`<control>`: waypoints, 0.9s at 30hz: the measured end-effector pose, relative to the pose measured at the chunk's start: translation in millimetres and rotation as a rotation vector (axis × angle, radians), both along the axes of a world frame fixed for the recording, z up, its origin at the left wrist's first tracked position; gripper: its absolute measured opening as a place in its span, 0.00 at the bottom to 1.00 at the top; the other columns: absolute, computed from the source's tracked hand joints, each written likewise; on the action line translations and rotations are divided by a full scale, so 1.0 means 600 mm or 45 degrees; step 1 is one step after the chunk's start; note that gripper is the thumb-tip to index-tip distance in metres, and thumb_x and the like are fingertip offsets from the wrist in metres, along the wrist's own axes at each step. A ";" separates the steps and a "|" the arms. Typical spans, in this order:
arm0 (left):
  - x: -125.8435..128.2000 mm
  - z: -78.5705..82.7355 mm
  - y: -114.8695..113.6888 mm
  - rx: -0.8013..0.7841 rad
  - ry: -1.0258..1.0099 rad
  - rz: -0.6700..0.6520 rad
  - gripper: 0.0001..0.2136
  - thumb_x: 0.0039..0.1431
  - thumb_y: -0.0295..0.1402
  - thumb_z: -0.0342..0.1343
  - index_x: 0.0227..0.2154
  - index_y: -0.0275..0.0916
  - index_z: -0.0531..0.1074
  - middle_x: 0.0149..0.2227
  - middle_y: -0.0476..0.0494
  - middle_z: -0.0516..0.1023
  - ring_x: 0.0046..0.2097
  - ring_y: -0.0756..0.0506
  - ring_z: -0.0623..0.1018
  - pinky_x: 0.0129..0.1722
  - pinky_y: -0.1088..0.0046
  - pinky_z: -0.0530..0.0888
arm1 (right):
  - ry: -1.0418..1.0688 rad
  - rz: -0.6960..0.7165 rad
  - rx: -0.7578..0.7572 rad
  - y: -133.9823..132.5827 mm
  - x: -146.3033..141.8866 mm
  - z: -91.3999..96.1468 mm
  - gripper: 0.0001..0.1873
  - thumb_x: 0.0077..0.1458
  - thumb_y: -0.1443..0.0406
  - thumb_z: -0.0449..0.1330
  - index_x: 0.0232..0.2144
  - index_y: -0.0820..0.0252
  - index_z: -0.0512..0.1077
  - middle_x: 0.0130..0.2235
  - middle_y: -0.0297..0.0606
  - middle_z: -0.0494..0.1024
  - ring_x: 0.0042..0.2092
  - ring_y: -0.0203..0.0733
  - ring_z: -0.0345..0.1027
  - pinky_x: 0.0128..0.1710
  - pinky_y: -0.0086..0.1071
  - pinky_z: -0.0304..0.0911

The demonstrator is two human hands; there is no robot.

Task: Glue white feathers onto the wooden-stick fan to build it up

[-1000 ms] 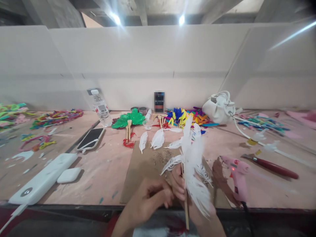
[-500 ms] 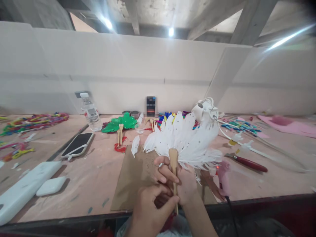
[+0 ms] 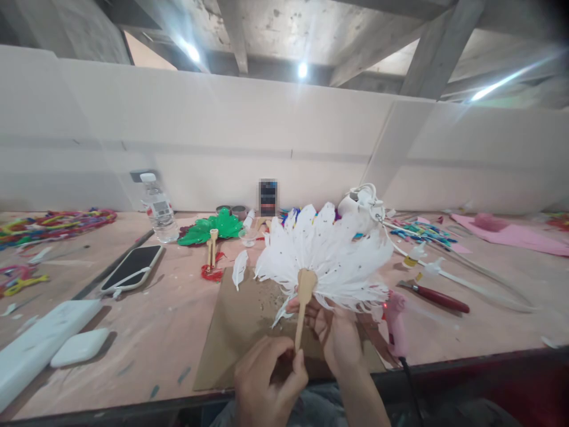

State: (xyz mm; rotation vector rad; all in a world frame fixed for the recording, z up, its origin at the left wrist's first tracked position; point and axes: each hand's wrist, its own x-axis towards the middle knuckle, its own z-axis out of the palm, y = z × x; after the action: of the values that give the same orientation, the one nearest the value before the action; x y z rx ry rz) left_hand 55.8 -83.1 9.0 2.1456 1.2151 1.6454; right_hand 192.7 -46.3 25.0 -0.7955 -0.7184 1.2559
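Note:
A white feather fan (image 3: 324, 255) with dark specks stands up in front of me on a flat wooden handle (image 3: 301, 317). My left hand (image 3: 272, 369) is closed, pinching the handle's lower end between thumb and fingers. Behind the handle, beneath the feathers, my right hand (image 3: 340, 338) has its palm turned up. Its visible fingers are loosely bent and apart, reaching left near the feather bases; the feathers cover part of this hand. A narrow feather strand hangs left of the handle. Under both hands lies a brown cardboard sheet (image 3: 226, 338), with a loose white feather (image 3: 239, 270) at its far edge.
On the right are a pink glue gun (image 3: 395, 320), a red-handled knife (image 3: 440, 298) and small bottles (image 3: 415, 255). To the left lie a phone (image 3: 133, 268), a white power bank (image 3: 48, 344) and a water bottle (image 3: 159, 210). A green leaf-shaped fan (image 3: 213, 228) sits behind.
My right hand's fingers have loosened from around the front of the handle and are now behind it. The fan has tilted slightly, and my left hand still pinches the handle's end.

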 end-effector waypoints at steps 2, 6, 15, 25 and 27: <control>0.003 -0.010 -0.003 0.047 -0.029 0.053 0.05 0.61 0.26 0.61 0.30 0.43 0.75 0.24 0.52 0.76 0.25 0.50 0.76 0.28 0.78 0.71 | 0.070 -0.078 0.029 -0.009 0.008 -0.002 0.11 0.43 0.55 0.70 0.29 0.52 0.82 0.32 0.37 0.85 0.33 0.45 0.77 0.33 0.34 0.72; 0.013 -0.031 -0.003 0.181 -0.079 0.148 0.07 0.61 0.24 0.61 0.34 0.44 0.74 0.26 0.52 0.78 0.27 0.49 0.77 0.32 0.76 0.71 | 0.140 -0.111 0.089 -0.025 0.004 0.001 0.17 0.41 0.58 0.76 0.36 0.52 0.83 0.38 0.38 0.85 0.39 0.46 0.77 0.33 0.34 0.72; 0.014 -0.050 -0.002 0.212 -0.023 0.180 0.06 0.63 0.26 0.62 0.34 0.44 0.74 0.26 0.50 0.79 0.27 0.47 0.77 0.32 0.75 0.71 | 0.050 -0.307 0.021 -0.008 -0.036 0.011 0.19 0.44 0.53 0.79 0.32 0.58 0.82 0.29 0.32 0.82 0.28 0.34 0.70 0.30 0.26 0.68; 0.007 -0.045 -0.008 -0.031 -0.081 0.125 0.04 0.64 0.32 0.62 0.32 0.43 0.75 0.27 0.49 0.80 0.28 0.46 0.79 0.32 0.73 0.73 | -0.060 -0.323 0.068 0.002 -0.050 0.033 0.14 0.49 0.57 0.76 0.34 0.62 0.85 0.36 0.41 0.87 0.41 0.50 0.81 0.45 0.38 0.74; 0.006 -0.045 -0.010 -0.069 -0.098 0.110 0.05 0.63 0.32 0.62 0.31 0.43 0.75 0.27 0.49 0.80 0.28 0.46 0.78 0.32 0.73 0.73 | -0.078 -0.332 0.088 0.003 -0.049 0.032 0.12 0.49 0.59 0.76 0.33 0.61 0.84 0.36 0.40 0.87 0.43 0.52 0.81 0.47 0.39 0.73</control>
State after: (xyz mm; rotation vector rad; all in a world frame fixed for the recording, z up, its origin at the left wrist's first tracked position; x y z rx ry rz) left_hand 59.3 -89.0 -17.9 2.0053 1.3315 1.6913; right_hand 163.1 -44.3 44.2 -0.8447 -0.6799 0.9711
